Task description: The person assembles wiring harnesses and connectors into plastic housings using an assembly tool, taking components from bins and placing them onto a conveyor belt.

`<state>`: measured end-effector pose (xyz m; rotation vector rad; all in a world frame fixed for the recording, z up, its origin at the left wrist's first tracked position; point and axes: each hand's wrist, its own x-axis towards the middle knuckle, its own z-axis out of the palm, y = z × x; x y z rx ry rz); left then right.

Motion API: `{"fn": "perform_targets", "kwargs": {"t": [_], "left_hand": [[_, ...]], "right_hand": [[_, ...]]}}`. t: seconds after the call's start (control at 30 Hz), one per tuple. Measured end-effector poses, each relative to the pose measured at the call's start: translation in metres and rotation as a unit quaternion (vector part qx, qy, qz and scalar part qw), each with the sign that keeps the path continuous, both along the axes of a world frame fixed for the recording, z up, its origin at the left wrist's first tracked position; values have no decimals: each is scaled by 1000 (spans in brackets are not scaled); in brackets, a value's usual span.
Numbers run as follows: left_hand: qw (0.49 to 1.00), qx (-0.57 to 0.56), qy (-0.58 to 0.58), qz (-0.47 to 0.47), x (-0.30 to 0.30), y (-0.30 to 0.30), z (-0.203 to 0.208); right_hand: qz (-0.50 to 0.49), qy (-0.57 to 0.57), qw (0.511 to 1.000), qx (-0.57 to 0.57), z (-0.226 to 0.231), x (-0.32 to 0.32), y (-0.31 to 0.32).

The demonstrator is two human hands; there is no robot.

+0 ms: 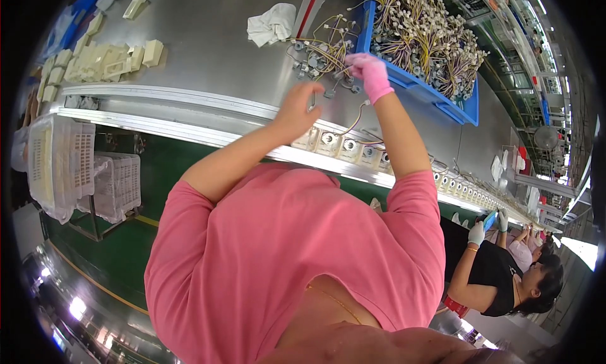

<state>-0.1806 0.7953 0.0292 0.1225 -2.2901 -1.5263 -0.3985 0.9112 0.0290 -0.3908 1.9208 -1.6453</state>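
Observation:
My right hand [371, 75], in a pink glove, reaches over a loose pile of wired grey parts [315, 59] with white plugs. Its fingers are bent together at the pile's right side; what lies between them is hidden. My bare left hand [298, 113] is held above the metal rail, just left of that pile. Its thumb and forefinger stand apart. Below both hands, a row of cream housings [349, 147] with round grey centres sits in the rail, some with wires trailing from them. A single wire [358, 119] arcs up from the row toward my right forearm.
A blue bin [413, 83] heaped with wired parts stands at the far right. A white cloth [271, 25] lies beyond the pile. Cream housings [104, 62] are grouped at the far left, above plastic crates [117, 181]. A gloved co-worker [499, 275] sits farther right along the rail.

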Motion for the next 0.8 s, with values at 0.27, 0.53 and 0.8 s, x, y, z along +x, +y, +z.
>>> {"fn": "perform_targets", "kwargs": {"t": [0.27, 0.53, 0.8], "left_hand": [[992, -53, 110, -10, -57, -5, 50], [787, 575, -189, -123, -22, -10, 35], [796, 534, -262, -110, -7, -24, 35]], "right_hand": [[59, -18, 990, -127, 127, 104, -1], [46, 495, 839, 223, 78, 152, 18], [106, 533, 802, 247, 67, 161, 11]]}}
